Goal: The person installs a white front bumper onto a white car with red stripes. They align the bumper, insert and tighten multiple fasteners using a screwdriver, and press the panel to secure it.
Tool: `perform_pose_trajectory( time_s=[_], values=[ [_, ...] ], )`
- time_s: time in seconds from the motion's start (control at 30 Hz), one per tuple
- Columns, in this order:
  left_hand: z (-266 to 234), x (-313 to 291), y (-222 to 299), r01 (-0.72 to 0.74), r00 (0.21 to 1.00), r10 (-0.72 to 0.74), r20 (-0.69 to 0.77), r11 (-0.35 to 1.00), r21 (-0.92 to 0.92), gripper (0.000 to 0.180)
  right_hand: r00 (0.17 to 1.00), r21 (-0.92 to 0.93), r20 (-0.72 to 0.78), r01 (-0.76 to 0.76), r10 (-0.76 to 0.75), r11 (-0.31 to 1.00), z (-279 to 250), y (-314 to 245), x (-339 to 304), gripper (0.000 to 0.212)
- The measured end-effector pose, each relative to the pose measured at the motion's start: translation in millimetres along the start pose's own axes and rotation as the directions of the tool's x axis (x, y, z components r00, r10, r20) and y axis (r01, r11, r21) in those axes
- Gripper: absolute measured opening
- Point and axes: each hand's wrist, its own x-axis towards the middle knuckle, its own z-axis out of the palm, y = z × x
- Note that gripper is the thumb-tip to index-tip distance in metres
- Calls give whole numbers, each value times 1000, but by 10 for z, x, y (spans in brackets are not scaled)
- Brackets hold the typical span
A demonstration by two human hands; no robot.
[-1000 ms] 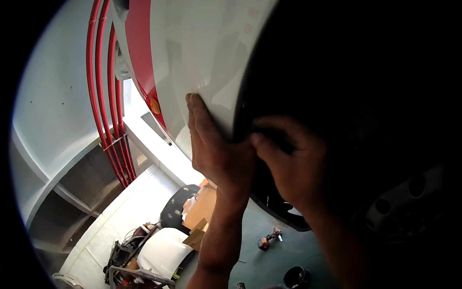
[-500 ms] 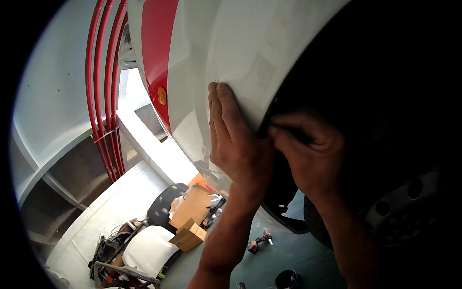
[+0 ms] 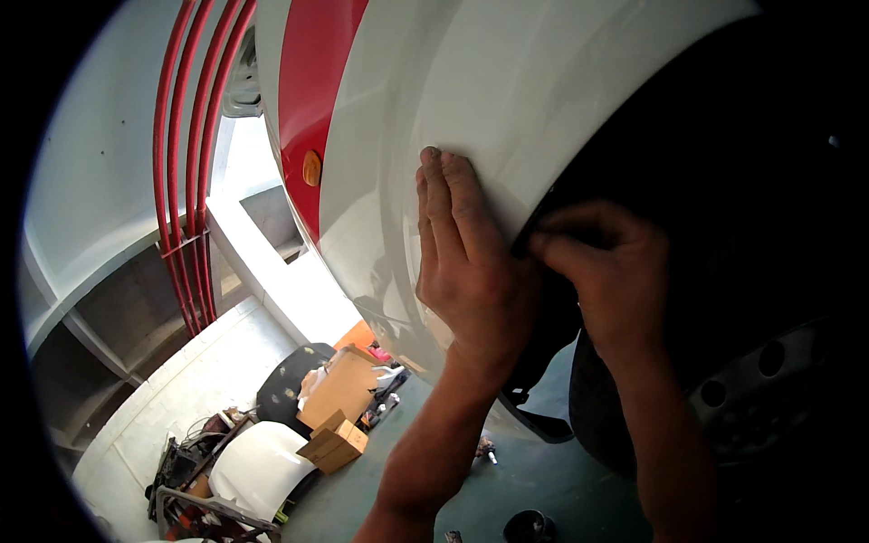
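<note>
A white vehicle fender [image 3: 525, 100] with a red stripe [image 3: 312, 81] and a small amber side light [image 3: 311, 168] fills the upper middle. My left hand [image 3: 475, 262] lies against the white panel just beside the wheel arch, fingers stretched upward. At the arch edge my right hand [image 3: 620, 271] is closed in a pinch, thumb and forefinger together at the lip. Whatever sits between those fingertips is lost in shadow. Below and to the right of my right hand stands the wheel [image 3: 724, 407], mostly dark.
Red pipes [image 3: 176, 172] run down the wall at the left. On the lower left floor lie a cardboard box [image 3: 335, 441], a white panel [image 3: 258, 475] and assorted parts. A cordless tool [image 3: 487, 449] lies partly behind my left forearm, with a black cup [image 3: 529, 526] nearer.
Both hands and the fender appear shifted slightly right in the picture, while the floor items appear further left. Each hand keeps its place on the panel and arch edge.
</note>
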Motion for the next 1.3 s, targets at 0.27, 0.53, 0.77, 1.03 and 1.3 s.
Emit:
perform_pose_trajectory(
  time_s=[0.27, 0.53, 0.77, 1.03, 1.3],
  values=[
    [-10, -4, -15, 8, 1000, -8, -23, 1000, 5, 57, 995, -97, -32, -92, 90, 991, 92, -155, 5, 9],
    [-2, 35, -36, -14, 999, 13, -48, 1000, -22, 55, 995, -211, 12, -90, 94, 973, 40, -256, 64, 17],
    [1, 53, -45, -7, 1000, 6, -29, 1000, -25, 59, 998, -131, 28, -55, 60, 990, 19, -256, -34, 17],
    [14, 58, -25, 8, 1000, -9, -20, 1000, -28, 60, 996, -48, -3, 86, -86, 995, -26, -50, -84, 20],
    [-18, 36, -8, 30, 999, -29, 21, 999, -44, 70, 999, -11, 44, 5, -4, 1000, -103, 21, -49, 18]
  ],
)
